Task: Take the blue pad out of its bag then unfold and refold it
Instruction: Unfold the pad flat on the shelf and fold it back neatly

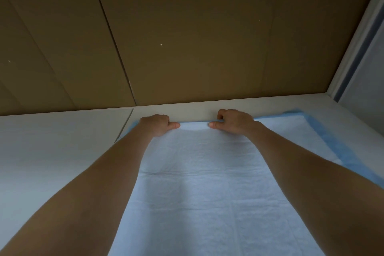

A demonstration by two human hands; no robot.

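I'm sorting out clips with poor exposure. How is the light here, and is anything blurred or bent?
Head view: dim and soft, no glare; the brown wall is dark, faint arm shadows fall on the pad; wide-angle stretch shows in the forearms; the left hand and right hand look sharp.

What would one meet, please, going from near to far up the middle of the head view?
The pad's white quilted face → its far edge, pinched by the left hand and the right hand → a bare strip of the white table → the brown panelled wall.
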